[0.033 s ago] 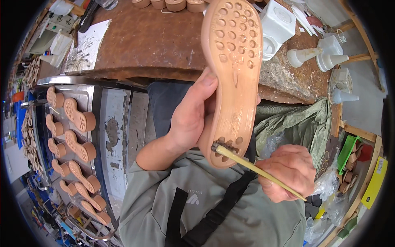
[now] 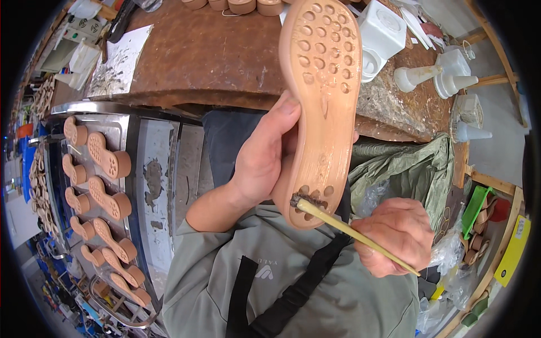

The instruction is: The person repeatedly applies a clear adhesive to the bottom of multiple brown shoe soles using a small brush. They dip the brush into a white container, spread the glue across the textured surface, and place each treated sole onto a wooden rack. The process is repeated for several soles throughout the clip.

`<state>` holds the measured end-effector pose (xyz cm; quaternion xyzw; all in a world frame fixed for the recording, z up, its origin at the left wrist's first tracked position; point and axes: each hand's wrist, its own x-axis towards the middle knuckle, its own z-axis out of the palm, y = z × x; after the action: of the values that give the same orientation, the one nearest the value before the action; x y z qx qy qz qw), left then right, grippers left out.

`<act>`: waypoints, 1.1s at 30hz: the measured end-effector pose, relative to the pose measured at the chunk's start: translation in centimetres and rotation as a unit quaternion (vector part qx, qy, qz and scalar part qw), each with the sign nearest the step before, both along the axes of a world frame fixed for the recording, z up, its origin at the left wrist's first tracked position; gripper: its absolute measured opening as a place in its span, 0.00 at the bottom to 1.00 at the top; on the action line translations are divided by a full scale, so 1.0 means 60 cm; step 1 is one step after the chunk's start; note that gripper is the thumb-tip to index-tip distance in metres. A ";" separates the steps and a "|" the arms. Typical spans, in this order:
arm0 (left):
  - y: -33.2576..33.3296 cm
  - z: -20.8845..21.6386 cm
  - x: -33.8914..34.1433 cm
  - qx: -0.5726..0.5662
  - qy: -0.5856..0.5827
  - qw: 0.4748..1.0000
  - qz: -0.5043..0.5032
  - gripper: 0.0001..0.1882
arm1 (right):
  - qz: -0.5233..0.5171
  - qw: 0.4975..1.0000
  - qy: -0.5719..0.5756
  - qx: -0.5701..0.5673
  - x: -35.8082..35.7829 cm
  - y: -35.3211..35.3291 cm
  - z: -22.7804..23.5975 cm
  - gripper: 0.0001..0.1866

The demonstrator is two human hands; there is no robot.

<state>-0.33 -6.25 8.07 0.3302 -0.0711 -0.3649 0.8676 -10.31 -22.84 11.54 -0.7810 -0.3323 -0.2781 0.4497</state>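
My left hand (image 2: 263, 149) grips a tan shoe sole (image 2: 321, 118) by its waist, thumb along the left edge, other fingers mostly hidden behind it. The sole's patterned face is turned up, with round dimples at the wide toe end and teardrop dimples at the heel. A wet sheen lies over much of that face. Closed around a thin yellowish handle, my right hand (image 2: 394, 236) holds a brush (image 2: 349, 230). Its dark bristles touch the heel end among the dimples.
Left of me, a metal tray rack (image 2: 128, 186) carries several similar soles (image 2: 107, 197). Beyond is a brown workbench (image 2: 214, 62), with a white square bottle (image 2: 382, 32) and a white nozzle-shaped cone (image 2: 414, 78) at right. Green crumpled fabric (image 2: 406, 163) hangs below the bench.
The sole has shifted very slightly right at its toe end. The brush still touches the heel, and both hands keep their grip.
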 end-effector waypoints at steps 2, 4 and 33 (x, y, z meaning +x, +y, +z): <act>0.007 -0.007 0.000 -0.017 0.013 1.000 -0.020 0.29 | 0.015 1.000 0.002 -0.007 0.000 0.003 0.004 0.13; 0.005 -0.005 0.000 -0.016 0.019 0.999 -0.023 0.29 | 0.030 0.999 0.016 -0.009 -0.001 0.004 0.010 0.12; -0.007 -0.049 0.006 -0.023 0.201 0.941 -0.273 0.18 | 0.397 0.901 0.136 -0.114 0.147 -0.014 0.052 0.04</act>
<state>0.03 -6.69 5.12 0.1984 0.0089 -0.6446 0.7383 -1.47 -23.71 14.68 -0.6605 -0.5794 0.0723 0.4721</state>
